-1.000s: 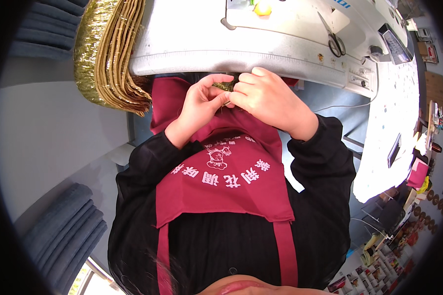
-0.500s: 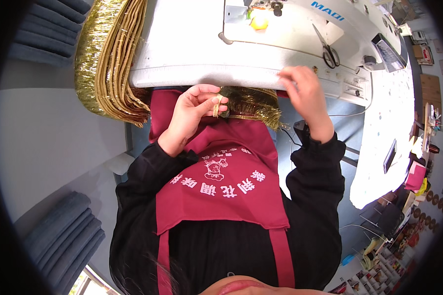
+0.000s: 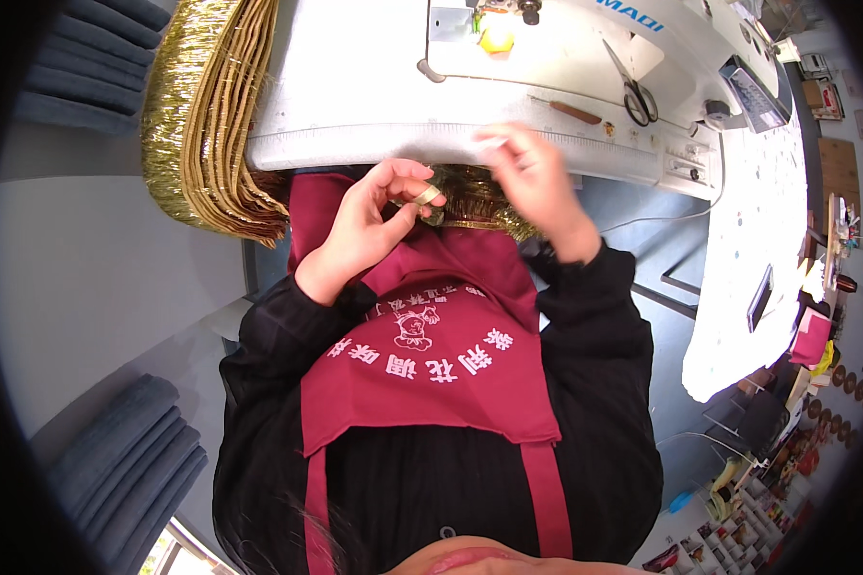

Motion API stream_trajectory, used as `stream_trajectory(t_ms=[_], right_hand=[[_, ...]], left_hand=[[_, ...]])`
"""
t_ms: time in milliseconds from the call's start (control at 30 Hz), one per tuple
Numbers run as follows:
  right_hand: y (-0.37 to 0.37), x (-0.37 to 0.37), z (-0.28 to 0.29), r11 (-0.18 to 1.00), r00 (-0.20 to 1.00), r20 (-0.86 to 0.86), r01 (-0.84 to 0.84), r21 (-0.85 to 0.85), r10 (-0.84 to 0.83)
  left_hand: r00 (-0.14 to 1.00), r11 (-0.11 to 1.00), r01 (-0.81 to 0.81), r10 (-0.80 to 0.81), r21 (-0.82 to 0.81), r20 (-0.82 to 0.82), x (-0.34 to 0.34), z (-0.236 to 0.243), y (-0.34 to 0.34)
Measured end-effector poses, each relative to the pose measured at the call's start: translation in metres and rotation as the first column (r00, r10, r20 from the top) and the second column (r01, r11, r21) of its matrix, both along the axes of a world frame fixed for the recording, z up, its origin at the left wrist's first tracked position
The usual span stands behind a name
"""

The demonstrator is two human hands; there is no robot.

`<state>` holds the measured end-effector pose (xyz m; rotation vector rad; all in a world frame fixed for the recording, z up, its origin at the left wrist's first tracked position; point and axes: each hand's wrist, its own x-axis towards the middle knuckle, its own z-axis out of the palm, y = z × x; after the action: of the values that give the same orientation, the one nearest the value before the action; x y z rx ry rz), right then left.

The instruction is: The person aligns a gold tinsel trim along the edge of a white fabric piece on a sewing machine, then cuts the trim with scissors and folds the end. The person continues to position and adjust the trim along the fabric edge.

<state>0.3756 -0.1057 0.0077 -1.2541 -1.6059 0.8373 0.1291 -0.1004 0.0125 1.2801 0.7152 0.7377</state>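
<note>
My left hand (image 3: pixel 360 230) is closed in a pinch at the front edge of the sewing table (image 3: pixel 355 144). A narrow pale gold ribbon (image 3: pixel 427 195) curls between its thumb and fingers. Just beside it, a gold tinsel fringe (image 3: pixel 475 206) lies across my lap on the red apron (image 3: pixel 431 402), partly covered by both hands. Over the table edge to the right, my right hand (image 3: pixel 542 192) is raised with bent fingers, smeared by motion. Something whitish shows at its fingertips, but whether it holds anything I cannot make out.
A thick stack of gold fringe (image 3: pixel 216 115) hangs over the table's left side. Near the sewing machine (image 3: pixel 681 38) lie black-handled scissors (image 3: pixel 633 91), a wooden-handled pointed tool (image 3: pixel 575 111) and a round yellow object (image 3: pixel 497 36). A white-covered table (image 3: pixel 738 240) stands at right.
My right hand has moved left and slightly nearer to the left hand, uncovering the wooden-handled tool. The left hand has tilted a little, and the ribbon between its fingers has turned.
</note>
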Motion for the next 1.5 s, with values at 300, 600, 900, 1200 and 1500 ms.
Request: stream_trajectory(t_ms=[300,600,900,1200,1500], right_hand=[[-0.012,-0.051,-0.005,0.875,0.923,-0.262,-0.358,-0.326,0.28],[-0.022,-0.05,-0.004,0.872,0.965,-0.208,-0.236,-0.429,0.159],[-0.03,-0.056,-0.005,0.873,0.954,-0.223,-0.279,-0.4,0.203],[-0.029,-0.057,-0.004,0.736,0.854,-0.493,-0.441,-0.513,0.167],[-0.036,-0.051,0.009,0.637,0.769,-0.636,-0.524,-0.565,0.069]], left_hand=[[0.906,0.89,0.133,0.069,0.436,-0.418,-0.013,0.019,-0.001],[0.903,0.743,0.043,0.257,0.668,-0.344,-0.021,-0.002,0.001],[0.885,0.932,0.083,0.094,0.354,-0.455,-0.02,-0.011,-0.014],[0.984,0.994,0.105,-0.102,0.009,-0.144,-0.026,-0.014,-0.013],[0.988,0.969,0.031,0.008,-0.245,0.157,-0.02,-0.025,-0.03]])
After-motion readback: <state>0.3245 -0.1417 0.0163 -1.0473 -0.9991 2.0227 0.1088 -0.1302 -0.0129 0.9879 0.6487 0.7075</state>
